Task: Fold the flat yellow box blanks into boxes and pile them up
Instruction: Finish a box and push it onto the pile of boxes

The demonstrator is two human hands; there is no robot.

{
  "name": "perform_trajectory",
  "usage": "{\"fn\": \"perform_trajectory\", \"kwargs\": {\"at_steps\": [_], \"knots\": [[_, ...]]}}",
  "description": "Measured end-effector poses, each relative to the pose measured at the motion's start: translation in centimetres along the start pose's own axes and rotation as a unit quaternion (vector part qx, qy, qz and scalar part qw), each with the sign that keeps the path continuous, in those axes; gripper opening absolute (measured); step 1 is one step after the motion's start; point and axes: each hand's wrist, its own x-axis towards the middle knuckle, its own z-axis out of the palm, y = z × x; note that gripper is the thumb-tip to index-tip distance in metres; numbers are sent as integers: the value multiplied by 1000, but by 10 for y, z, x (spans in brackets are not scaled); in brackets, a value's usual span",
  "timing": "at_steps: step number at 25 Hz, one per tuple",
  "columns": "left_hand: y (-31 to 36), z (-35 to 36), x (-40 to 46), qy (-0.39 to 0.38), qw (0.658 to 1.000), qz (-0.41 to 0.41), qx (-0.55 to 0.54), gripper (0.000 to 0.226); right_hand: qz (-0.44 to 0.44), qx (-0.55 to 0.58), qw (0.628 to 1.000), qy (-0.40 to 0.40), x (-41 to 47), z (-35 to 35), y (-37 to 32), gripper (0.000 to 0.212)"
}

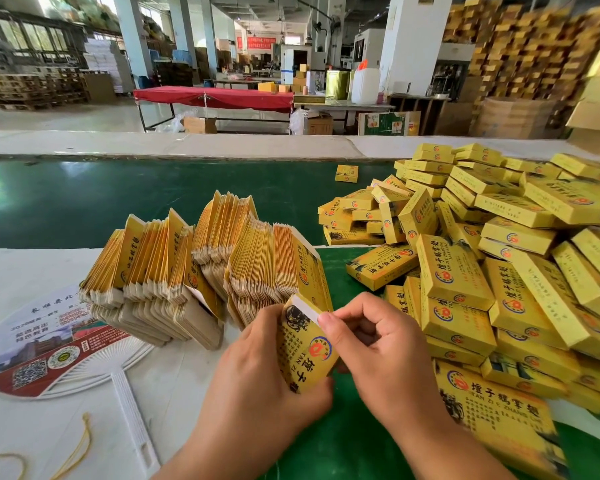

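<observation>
Left hand (257, 368) grip wraps half-formed yellow printed cardboard box (305, 348) above table; right hand (378, 344) pinches its white end flap. Big heap of folded yellow boxes (499, 271) done at right; thick fanned stack of flat yellow blanks (194, 265) left.

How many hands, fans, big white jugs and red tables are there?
Hands: 2, the left hand and the right hand, both on one yellow box
Fan: 1
White jug: 1
Red table: 1
Total: 5
</observation>
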Motion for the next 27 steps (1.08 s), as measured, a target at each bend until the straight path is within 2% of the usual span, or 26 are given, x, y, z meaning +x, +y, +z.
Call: {"fn": "perform_trajectory", "kwargs": {"at_steps": [5, 10, 21, 24, 27], "knots": [[0, -1, -2, -5, 999, 30, 29, 69, 42, 34, 998, 7, 3, -3, -3, 27], [1, -1, -1, -18, 996, 38, 80, 79, 46, 30, 998, -3, 2, -5, -2, 24], [4, -3, -2, -24, 989, 36, 143, 82, 83, 35, 995, -36, 7, -8, -2, 21], [4, -2, -3, -20, 985, 33, 170, 88, 15, -50, 998, -39, 6, -10, -4, 24], [2, -4, -3, -10, 984, 21, 175, 91, -143, -161, 976, -40, 1, -8, -13, 20]]}}
